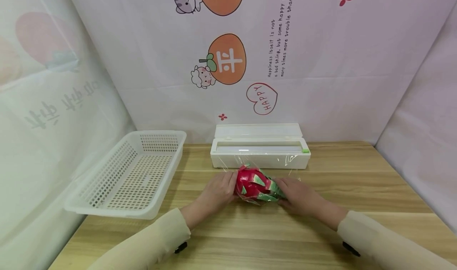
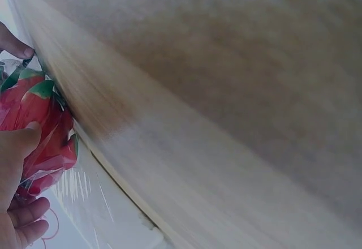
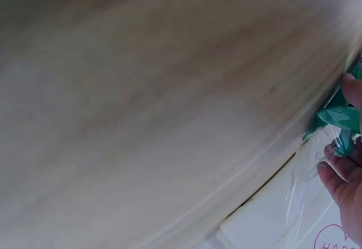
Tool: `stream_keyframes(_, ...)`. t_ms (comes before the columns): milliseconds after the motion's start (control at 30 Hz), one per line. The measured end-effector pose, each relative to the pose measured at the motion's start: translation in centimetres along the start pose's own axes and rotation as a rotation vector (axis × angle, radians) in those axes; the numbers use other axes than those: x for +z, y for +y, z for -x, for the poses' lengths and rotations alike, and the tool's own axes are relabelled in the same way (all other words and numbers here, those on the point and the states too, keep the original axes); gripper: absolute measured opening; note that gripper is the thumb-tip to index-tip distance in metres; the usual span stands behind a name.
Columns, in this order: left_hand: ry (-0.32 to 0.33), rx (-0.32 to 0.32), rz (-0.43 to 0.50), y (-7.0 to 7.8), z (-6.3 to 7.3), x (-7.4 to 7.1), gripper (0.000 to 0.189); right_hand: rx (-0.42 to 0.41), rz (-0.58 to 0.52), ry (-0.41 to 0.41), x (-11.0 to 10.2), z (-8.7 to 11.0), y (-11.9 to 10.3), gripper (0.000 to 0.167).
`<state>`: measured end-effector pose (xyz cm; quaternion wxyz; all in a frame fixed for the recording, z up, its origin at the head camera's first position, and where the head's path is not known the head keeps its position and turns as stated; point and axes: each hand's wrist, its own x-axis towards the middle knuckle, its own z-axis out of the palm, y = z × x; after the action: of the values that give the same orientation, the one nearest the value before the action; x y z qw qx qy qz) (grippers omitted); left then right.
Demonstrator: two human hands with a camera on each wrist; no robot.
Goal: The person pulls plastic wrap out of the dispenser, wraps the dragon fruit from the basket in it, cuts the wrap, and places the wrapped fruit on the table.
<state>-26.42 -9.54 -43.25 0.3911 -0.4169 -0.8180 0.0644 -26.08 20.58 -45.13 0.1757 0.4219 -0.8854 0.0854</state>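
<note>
A red dragon fruit (image 1: 252,184) with green-tipped scales lies on its side between both hands, with clear plastic wrap (image 1: 290,161) around it. My left hand (image 1: 220,188) grips its rounded red end; in the left wrist view the thumb (image 2: 27,138) presses on the red skin. At the green leafy end, my right hand (image 1: 298,194) holds the leaves and film between thumb and fingers. From the fruit the film stretches back to the white cling wrap dispenser (image 1: 260,161), whose lid (image 1: 258,130) stands raised.
A white perforated plastic basket (image 1: 166,182) sits at the left of the wooden table (image 1: 250,238). The dispenser stands near the back edge, with a small green slider (image 1: 305,151) at its right end. Printed white cloth (image 1: 321,63) hangs behind and at the sides.
</note>
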Motion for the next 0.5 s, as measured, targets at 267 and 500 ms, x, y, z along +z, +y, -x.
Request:
stream_keyframes(267, -0.019, 0.006, -0.042, -0.07, -0.02, 0.27, 0.036, 0.055, 0.004, -0.07, -0.11, -0.41, -0.22, 0.059)
stream_keyframes(500, -0.023, 0.007, -0.084, -0.06, 0.12, 0.49, 0.034, 0.04, 0.012, -0.025, 0.06, -0.58, -0.28, 0.056)
